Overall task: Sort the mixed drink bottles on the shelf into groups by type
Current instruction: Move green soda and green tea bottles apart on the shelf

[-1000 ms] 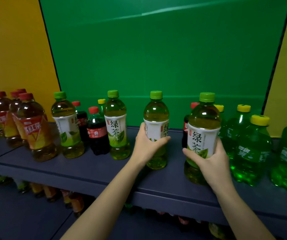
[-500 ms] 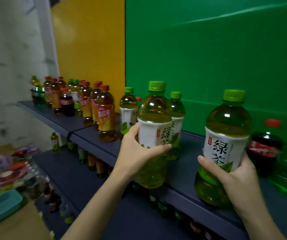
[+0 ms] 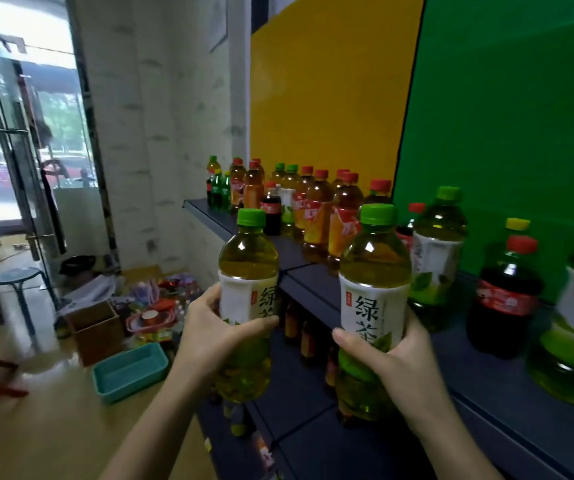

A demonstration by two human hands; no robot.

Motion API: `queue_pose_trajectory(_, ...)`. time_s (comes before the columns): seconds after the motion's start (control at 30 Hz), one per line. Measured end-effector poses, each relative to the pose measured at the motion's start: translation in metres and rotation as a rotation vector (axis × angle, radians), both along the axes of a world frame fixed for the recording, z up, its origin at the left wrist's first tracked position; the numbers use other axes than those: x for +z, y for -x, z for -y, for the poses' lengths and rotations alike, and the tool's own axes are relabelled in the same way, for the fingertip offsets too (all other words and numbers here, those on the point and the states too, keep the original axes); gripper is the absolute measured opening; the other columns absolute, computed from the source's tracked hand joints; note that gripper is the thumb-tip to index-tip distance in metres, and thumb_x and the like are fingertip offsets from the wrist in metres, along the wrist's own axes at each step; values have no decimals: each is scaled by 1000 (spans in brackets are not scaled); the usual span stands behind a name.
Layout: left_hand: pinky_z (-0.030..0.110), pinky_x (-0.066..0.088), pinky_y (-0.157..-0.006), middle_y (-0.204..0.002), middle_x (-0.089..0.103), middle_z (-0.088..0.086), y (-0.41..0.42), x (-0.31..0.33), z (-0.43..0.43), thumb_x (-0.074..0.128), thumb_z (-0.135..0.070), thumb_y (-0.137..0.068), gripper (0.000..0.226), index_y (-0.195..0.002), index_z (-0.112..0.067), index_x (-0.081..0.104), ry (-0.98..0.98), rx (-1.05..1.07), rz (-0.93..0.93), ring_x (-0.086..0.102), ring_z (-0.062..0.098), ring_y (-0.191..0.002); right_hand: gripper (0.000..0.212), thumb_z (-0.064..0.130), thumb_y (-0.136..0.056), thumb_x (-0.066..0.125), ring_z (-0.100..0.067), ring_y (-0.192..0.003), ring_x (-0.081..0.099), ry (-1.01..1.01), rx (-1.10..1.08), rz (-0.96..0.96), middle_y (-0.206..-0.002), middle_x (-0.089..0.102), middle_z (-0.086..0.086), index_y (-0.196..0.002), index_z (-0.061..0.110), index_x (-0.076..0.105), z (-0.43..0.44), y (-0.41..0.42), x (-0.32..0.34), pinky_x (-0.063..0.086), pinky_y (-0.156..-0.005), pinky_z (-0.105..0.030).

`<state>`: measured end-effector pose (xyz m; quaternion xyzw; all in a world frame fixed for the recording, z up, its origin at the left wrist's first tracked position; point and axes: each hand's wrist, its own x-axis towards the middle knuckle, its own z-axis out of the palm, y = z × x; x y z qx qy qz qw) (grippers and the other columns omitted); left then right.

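A person's left hand (image 3: 209,337) and right hand (image 3: 392,358) each hold a clear plastic bottle of yellow-green tea with a green screw cap and white label. The left fingers (image 3: 259,323) curl round the label of the left tea bottle (image 3: 248,265), thumb across the front. The right fingers (image 3: 349,341) wrap the lower label of the right tea bottle (image 3: 374,271) the same way. Both bottles are upright, held in the air in front of the dark blue shelf (image 3: 507,396).

Beyond the right fingers a matching green tea bottle (image 3: 437,258) stands on the shelf, with a dark cola bottle with a red cap (image 3: 507,299) near it. Farther beyond the left fingers is a cluster of amber tea bottles with red caps (image 3: 318,209).

The step seems to be carrying this pair to a green tea group. It would go best by keeping both upright, setting down one at a time with the base flat, and approaching from the front so knuckles do not topple crowded neighbours.
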<state>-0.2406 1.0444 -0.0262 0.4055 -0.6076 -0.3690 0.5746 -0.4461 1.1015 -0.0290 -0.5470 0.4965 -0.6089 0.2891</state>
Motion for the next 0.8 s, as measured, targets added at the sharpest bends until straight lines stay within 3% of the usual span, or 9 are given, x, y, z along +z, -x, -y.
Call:
queue_pose_trajectory(0.07,20,56,-65,-86,71,-19,-27,-1,27,92,-36,-38,59,-88,-29,63,-4,26,14,67,1,-79,59,38,-47,88,-1,-83,67,4,5,-8,-92,70,19,-98,28,59,31,-24,-2,53,-71,-24)
queue_pose_trajectory(0.2,12,51,-57,-76,70,-11,-75,-5,83,86,-15,-52,45,-87,-28,61,0,63,39,64,-5,-74,56,36,-50,82,-5,-85,68,4,-5,24,-92,71,12,-100,26,60,91,-70,-9,54,-73,-25)
queue_pose_trajectory(0.3,11,51,-56,-79,70,-22,-104,-5,122,85,-10,-56,44,-88,-28,60,9,49,59,64,-6,-73,56,35,-51,86,-4,-84,68,4,-9,32,-91,71,11,-99,26,60,131,-100,-12,53,-71,-23)
queue_pose_trajectory(0.47,17,51,-61,-80,69,-25,-137,-1,181,86,-12,-55,45,-88,-29,61,16,60,64,64,-5,-75,57,35,-52,86,-5,-86,67,-11,-10,36,-94,71,6,-102,26,59,196,-138,-10,54,-72,-25)
queue_pose_trajectory(0.6,13,48,-56,-77,67,-30,-155,-1,231,85,-10,-57,44,-86,-31,59,28,69,57,62,-10,-72,58,36,-54,86,-6,-88,65,-10,-11,21,-96,68,7,-101,31,53,250,-162,-9,54,-74,-27)
queue_pose_trajectory(0.67,10,48,-55,-76,65,-34,-164,-2,258,84,-9,-57,47,-87,-33,57,46,72,52,61,-14,-71,55,28,-59,86,-4,-88,64,0,-4,7,-95,66,9,-100,31,50,281,-172,-9,53,-72,-22)
queue_pose_trajectory(0.8,9,49,-57,-80,64,-34,-176,-2,317,85,-24,-45,55,-89,-37,55,82,82,14,60,-15,-75,57,24,-60,85,-2,-89,64,27,22,-6,-97,65,10,-102,32,49,349,-188,-8,54,-72,-21)
